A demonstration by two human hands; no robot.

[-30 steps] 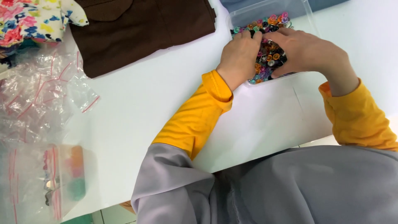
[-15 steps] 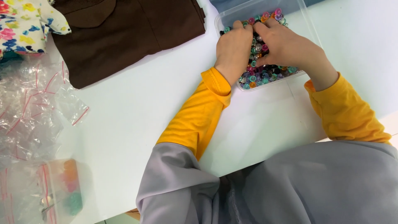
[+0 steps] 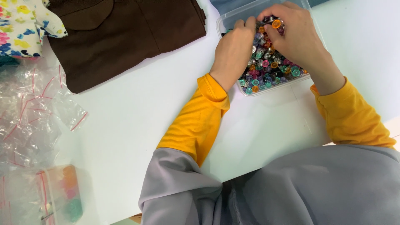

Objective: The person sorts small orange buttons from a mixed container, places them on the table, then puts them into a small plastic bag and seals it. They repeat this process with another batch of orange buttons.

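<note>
Clear rectangular plastic tub (image 3: 233,18), on white table (image 3: 137,121), far edge of the work area: filled with small round snap buttons (image 3: 266,68) in teal, pink, orange and silver, glossy, heaped loose. Change since half a second ago: both hands have worked deeper over the heap and nearer each other, so sorting or picking among the buttons is judged under way, with nothing yet lifted out. Left hand (image 3: 233,52): lies palm-down on the heap's near left side, fingers curled into the buttons; whether anything is pinched cannot be told. Right hand (image 3: 296,39): arched over the heap's far right, thumb and forefinger closed to a narrow pinch on one orange button (image 3: 276,23) at the top. Sleeves: mustard-yellow knit cuffs (image 3: 214,89) beneath loose grey cloth. Folded dark brown woven garment (image 3: 125,33): matte, flat, just left of the tub, apart from it. Floral cotton print cloth (image 3: 21,25): white ground, top left corner. Crumpled clear zip bags with red seal strips (image 3: 29,121): crinkled, shiny, piled at the left edge. Small translucent lidded box (image 3: 62,193): blurred coloured contents, lower left.
</note>
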